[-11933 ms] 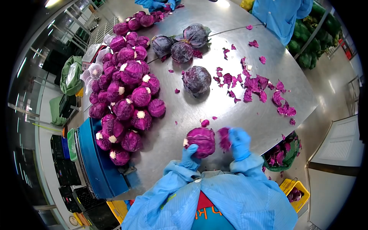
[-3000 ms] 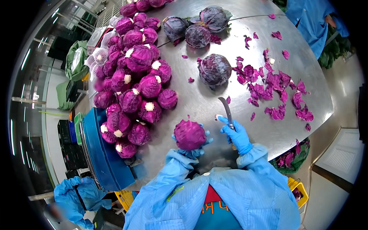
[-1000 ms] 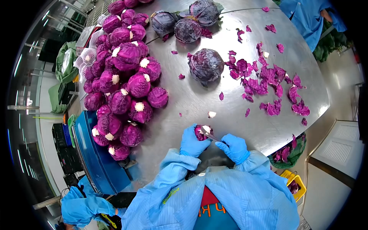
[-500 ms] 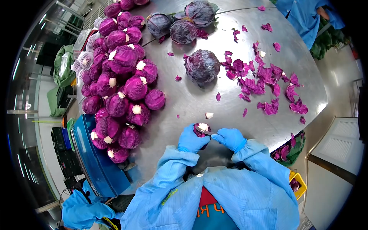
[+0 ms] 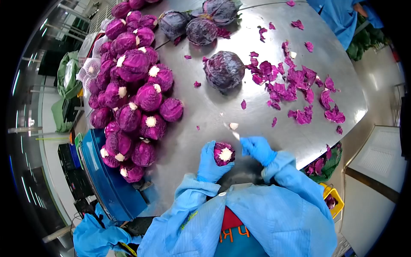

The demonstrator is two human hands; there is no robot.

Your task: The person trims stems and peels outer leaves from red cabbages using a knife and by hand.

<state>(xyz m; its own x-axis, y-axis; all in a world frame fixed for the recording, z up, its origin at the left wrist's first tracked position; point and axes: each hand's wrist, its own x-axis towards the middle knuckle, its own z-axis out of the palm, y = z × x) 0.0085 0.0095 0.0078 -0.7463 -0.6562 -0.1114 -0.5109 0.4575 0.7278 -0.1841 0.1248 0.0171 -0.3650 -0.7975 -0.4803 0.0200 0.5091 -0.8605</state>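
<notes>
My left hand (image 5: 209, 166), in a blue glove, is wrapped round a small red cabbage (image 5: 218, 161) near the table's front edge. The white cut stem end faces up toward me. To its right, my right hand (image 5: 258, 150), also gloved in blue, grips a knife (image 5: 236, 135). The blade points up and left, apart from the cabbage, and its handle is hidden in my fist. A white stem slice (image 5: 233, 126) lies on the metal table beside the blade. Farther up the table sits a dark, untrimmed red cabbage (image 5: 224, 70).
Trimmed red cabbages (image 5: 132, 65) are heaped along the left side. Several dark cabbages (image 5: 201, 31) lie at the back. Torn purple leaves (image 5: 295, 81) are scattered over the right of the table (image 5: 188, 128). A yellow crate (image 5: 338, 207) stands lower right; another person's blue sleeve (image 5: 336, 19) shows upper right.
My right hand has moved the knife off the cabbage, up and to the right, swinging the blade upward. The cabbage in my left hand is turned so its cut stem shows fully.
</notes>
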